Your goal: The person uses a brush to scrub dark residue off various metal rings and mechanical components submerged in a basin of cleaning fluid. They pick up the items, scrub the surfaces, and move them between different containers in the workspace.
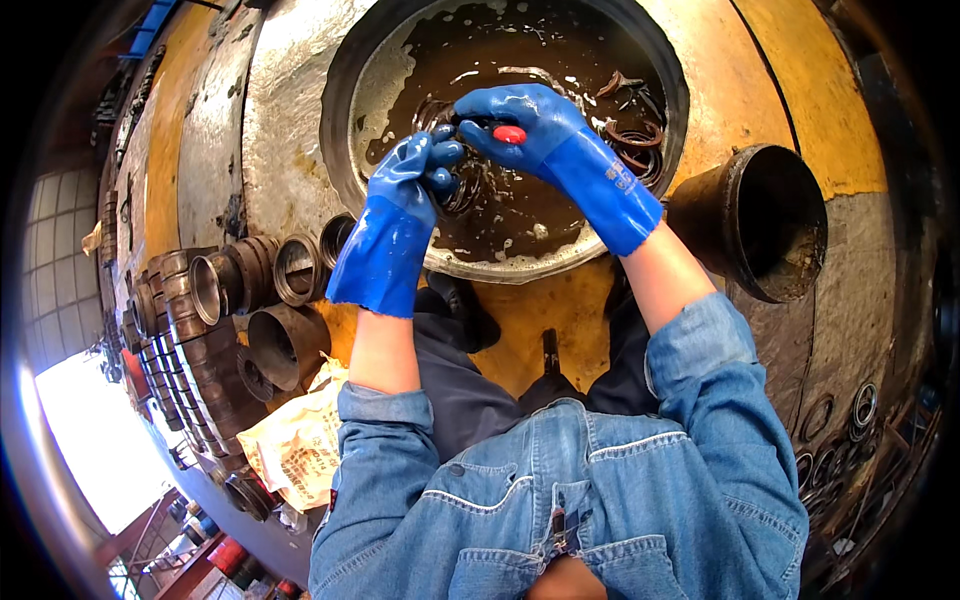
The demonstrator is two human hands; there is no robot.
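Note:
Both hands wear long blue rubber gloves and meet over a round basin (338,130) of murky brown liquid. My right hand (525,120) is closed around a tool whose red handle end (509,134) sticks out by the thumb; its working end is hidden. Close on its left, my left hand (410,175) has curled fingers pressed together near the tool. Whatever it grips is too small and dark to make out. Dark metal rings (465,190) lie in the liquid below the hands. More reddish-brown rings (635,130) rest against the basin's right side.
A large rusty metal cylinder (735,215) lies to the right of the basin. Several metal rings and sleeves (295,270) line the left, with a wide pipe piece (285,345) and a printed bag (300,440) nearer me. Small rings (862,408) lie at the far right.

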